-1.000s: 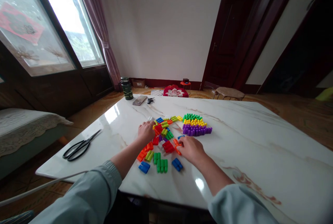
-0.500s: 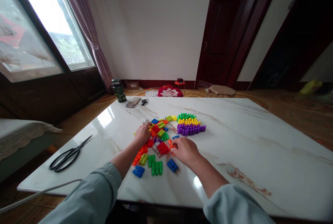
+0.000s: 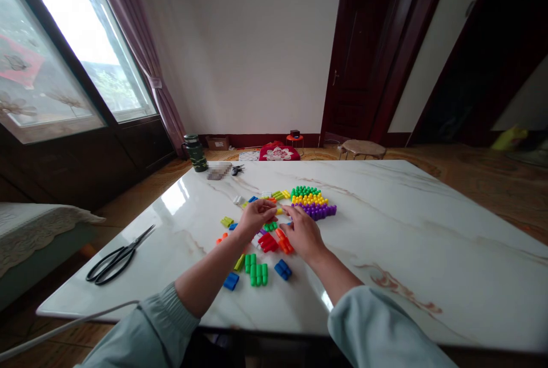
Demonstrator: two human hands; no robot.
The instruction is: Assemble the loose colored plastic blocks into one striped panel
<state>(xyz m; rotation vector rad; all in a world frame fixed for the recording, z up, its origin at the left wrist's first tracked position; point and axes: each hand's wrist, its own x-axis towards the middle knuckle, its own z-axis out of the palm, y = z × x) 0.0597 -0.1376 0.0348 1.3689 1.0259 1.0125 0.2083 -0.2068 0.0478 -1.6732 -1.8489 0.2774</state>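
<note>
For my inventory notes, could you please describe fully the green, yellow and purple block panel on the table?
The block panel looks like glossy plastic: three adjoining bands of round-topped pegs, green farthest, yellow in the middle, purple nearest. It lies flat on the white marble-look table, just beyond the right hand; whether the fingertips touch it is unclear.

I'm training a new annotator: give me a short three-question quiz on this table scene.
1. True or false: the scissors lie left of the loose blocks.
2. Which row of the joined block panel lies nearest the person? A green, B yellow, C purple.
3. Fill in: the camouflage bottle stands by the far ___ corner of the table.
Key: 1 true; 2 C; 3 left.
</note>
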